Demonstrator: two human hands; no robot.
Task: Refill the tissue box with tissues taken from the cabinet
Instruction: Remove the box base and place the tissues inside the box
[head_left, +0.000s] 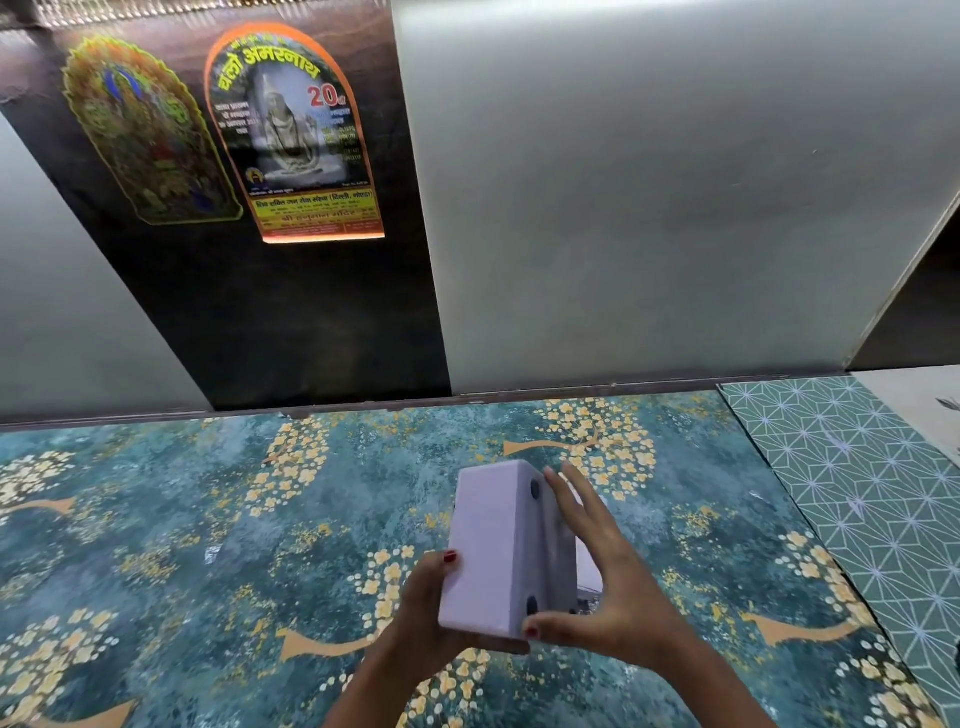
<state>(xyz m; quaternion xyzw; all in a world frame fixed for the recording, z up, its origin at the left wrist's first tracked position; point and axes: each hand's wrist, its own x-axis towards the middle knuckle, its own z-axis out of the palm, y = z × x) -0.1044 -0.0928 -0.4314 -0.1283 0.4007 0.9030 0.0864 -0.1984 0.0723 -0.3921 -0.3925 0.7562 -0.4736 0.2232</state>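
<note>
A pale lilac tissue box (491, 545) is tipped on its side above the teal floral counter (208, 519), its underside with dark round feet turned toward the right. My left hand (431, 608) grips the box from below and the left, thumb on its broad face. My right hand (597, 587) rests on the underside with fingers spread and the thumb on the near corner. A white edge, possibly tissue or a loose panel, shows behind the box under my right hand. The cabinet's contents are not in view.
Grey glossy cabinet doors (649, 208) rise behind the counter, the right one ending at a dark gap. A dark panel (311, 312) between them carries two religious stickers. A green geometric-patterned sheet (852, 493) covers the counter's right end.
</note>
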